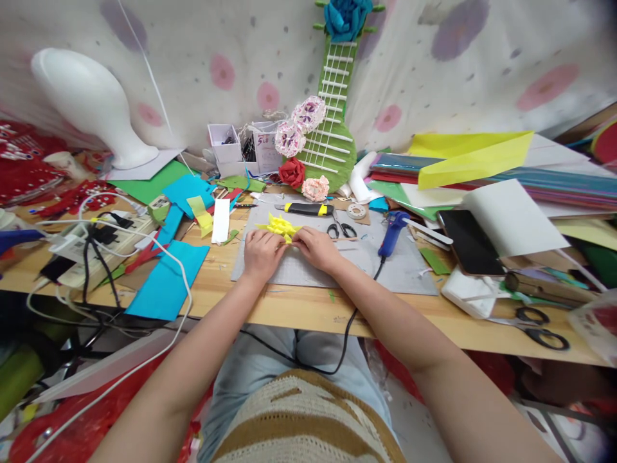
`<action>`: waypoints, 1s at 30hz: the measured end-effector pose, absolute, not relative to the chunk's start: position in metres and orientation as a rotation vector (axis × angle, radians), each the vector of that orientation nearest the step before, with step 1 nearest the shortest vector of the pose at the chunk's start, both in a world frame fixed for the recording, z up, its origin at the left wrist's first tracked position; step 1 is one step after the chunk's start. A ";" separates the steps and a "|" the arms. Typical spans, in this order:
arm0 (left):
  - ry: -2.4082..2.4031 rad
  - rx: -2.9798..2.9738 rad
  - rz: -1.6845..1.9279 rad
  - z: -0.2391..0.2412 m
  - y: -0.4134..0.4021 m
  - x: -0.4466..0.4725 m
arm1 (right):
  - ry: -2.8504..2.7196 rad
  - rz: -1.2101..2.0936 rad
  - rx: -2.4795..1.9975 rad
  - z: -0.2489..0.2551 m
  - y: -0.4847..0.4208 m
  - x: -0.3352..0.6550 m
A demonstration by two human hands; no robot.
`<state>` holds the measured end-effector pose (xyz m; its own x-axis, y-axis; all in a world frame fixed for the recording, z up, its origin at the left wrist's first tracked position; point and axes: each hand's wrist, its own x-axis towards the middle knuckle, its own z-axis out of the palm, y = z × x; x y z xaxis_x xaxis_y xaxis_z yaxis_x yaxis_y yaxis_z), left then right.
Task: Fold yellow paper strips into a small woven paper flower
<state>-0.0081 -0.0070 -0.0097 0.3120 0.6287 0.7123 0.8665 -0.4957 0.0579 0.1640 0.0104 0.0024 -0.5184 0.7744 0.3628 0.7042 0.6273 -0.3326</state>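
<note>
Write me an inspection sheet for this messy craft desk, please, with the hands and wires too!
Surface: wooden table with a grey mat in the middle.
Job's things: yellow folded paper on the mat.
Clutter: utility knife, small scissors, blue glue gun, phone, blue paper sheets.
Grippers: left hand and right hand both pinch the yellow folded paper.
Cables: black cord runs from the glue gun over the table's edge; white cables tangle by the power strip.
Surroundings: green paper guitar and white foam form against a spotted cloth.
</note>
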 end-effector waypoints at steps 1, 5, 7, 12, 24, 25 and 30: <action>-1.363 -2.235 -0.999 -0.010 -0.007 -0.008 | -2.371 0.197 -1.167 0.002 0.011 0.164; -1.414 -2.230 -0.986 -0.011 -0.007 -0.008 | -2.381 0.183 -1.190 0.001 0.012 0.164; -1.404 -2.249 -0.967 -0.010 -0.007 -0.009 | -2.386 0.166 -1.184 0.001 0.012 0.164; -1.357 -2.282 -0.955 -0.008 -0.007 -0.010 | -2.375 0.106 -1.081 -0.001 0.013 0.165; -1.410 -2.260 -0.935 -0.009 -0.008 -0.009 | -2.379 0.067 -1.065 -0.003 0.015 0.167; -1.403 -2.262 -0.940 -0.009 -0.008 -0.009 | -2.382 0.062 -1.060 -0.003 0.015 0.167; -1.340 -2.256 -0.946 -0.008 -0.007 -0.010 | -2.354 0.039 -1.021 -0.004 0.016 0.169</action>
<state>-0.0101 -0.0070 -0.0080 0.3294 0.6364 0.6975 0.8705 -0.4907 0.0366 0.1693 0.0156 -0.0035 -0.5480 0.6792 0.4882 0.6628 0.7086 -0.2419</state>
